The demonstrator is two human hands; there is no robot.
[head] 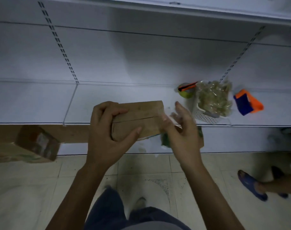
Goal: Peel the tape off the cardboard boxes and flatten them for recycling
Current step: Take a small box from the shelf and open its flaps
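The cardboard box point(141, 120) is held up in the air at the front edge of the white shelf point(41, 103), long side across, its closed flaps facing up with the seam running along the middle. The left hand point(106, 130) grips its left end, fingers curled over the top and the thumb lying along the near side. The right hand point(183, 130) is at the box's right end, touching it. It is blurred, so I cannot tell whether it pinches anything there or only rests against the cardboard.

Just under that hand, on the lower shelf, lies something green point(164, 140), too blurred to make out. To the right on the upper shelf sits a white basket point(206, 117) with a crumpled wad of clear plastic point(214, 98) heaped in it, a green and orange object point(186, 91) just behind it on the left, and an orange and blue object point(247, 102) a little apart on the right.

Down on the left a second box point(36, 143) lies tilted on flat cardboard. On the tiled floor point(158, 171), far right, stands another person's foot in a blue sandal point(251, 186).
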